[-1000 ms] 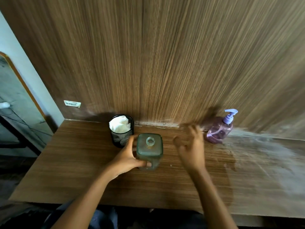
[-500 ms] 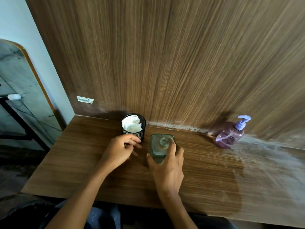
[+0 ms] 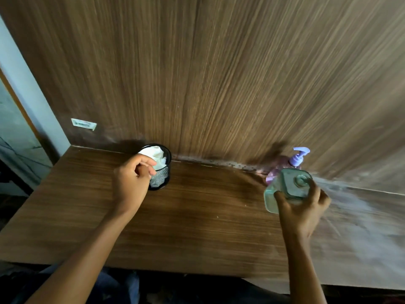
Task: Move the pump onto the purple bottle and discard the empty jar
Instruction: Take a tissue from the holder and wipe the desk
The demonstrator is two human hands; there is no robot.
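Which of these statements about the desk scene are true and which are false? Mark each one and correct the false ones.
1. The right hand holds the clear jar. True.
2. The pump sits on the purple bottle. True.
3. The black mesh cup is empty. False: white crumpled material fills it.
4. The left hand has a grip on the purple bottle. False: it is loosely curled beside the mesh cup, far from the bottle.
5. The jar lies by the desk's left edge. False: it is at the right, just in front of the purple bottle.
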